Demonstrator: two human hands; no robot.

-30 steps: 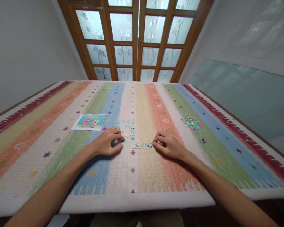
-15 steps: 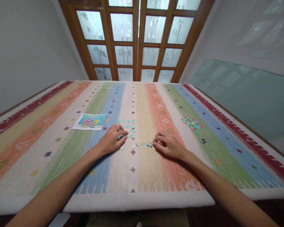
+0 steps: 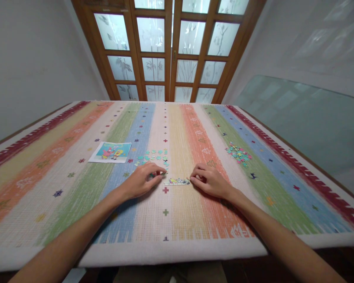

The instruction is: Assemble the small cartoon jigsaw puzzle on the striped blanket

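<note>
A short strip of joined jigsaw pieces (image 3: 177,181) lies on the striped cloth between my hands. My right hand (image 3: 210,180) is closed, its thumb and fingertips gathered at the strip's right end. My left hand (image 3: 144,180) reaches from the left with index finger and thumb apart; the fingertips hover or rest just above the strip's left end. No piece shows clearly between them. Beyond my left hand, several loose teal jigsaw pieces (image 3: 153,152) lie spread in rough rows, some partly hidden by the fingers.
A printed cartoon picture (image 3: 110,152) lies to the left of the loose pieces. On the right is a heap of mixed teal and pink jigsaw pieces (image 3: 238,154). The striped tablecloth (image 3: 183,220) covers the table, whose near edge runs below my forearms.
My left hand has moved right and slightly nearer, its index finger stretching out towards the strip. The teal piece seen at its fingers earlier no longer shows clearly. My right hand stays in place.
</note>
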